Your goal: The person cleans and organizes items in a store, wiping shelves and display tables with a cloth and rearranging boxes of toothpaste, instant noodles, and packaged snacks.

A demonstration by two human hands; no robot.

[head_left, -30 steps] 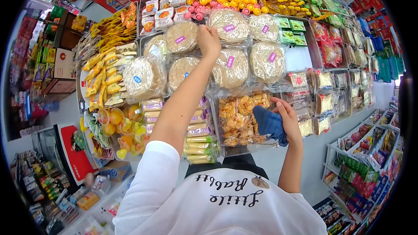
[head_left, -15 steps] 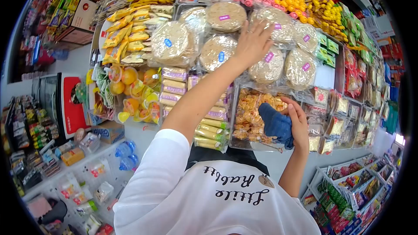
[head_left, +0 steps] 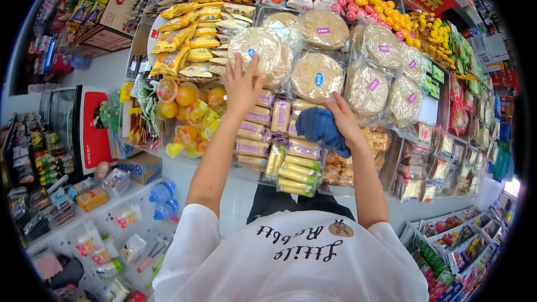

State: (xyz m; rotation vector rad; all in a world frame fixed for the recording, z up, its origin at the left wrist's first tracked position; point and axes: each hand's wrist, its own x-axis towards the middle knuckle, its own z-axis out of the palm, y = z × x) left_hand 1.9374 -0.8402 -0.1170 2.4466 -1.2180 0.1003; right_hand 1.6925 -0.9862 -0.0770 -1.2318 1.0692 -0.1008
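Observation:
My left hand [head_left: 243, 90] is spread, its fingertips on the lower left edge of a round wrapped flatbread pack with a blue label [head_left: 263, 50]. My right hand [head_left: 345, 120] is closed round a dark blue cloth [head_left: 320, 128], which hangs over purple-and-cream wrapped snack sticks [head_left: 281, 116]. Just beyond the right fingers lies another round pack with a blue label [head_left: 318, 76]. Further right are round packs with pink labels [head_left: 366, 88]. Yellow snack bags [head_left: 174, 38] lie left of the left hand's pack.
Fruit cups [head_left: 187, 94] stand at the left of the display. Green-ended sticks [head_left: 298, 176] and a bin of orange-brown snacks [head_left: 338, 169] are at the near edge. A low shelf with goods [head_left: 126, 204] is at lower left, a rack [head_left: 447, 240] at lower right.
My left hand has moved left and nearer, from the pink-labelled packs to the blue-labelled one. My right hand has carried the cloth left, from above the orange-brown snacks. The view has shifted left.

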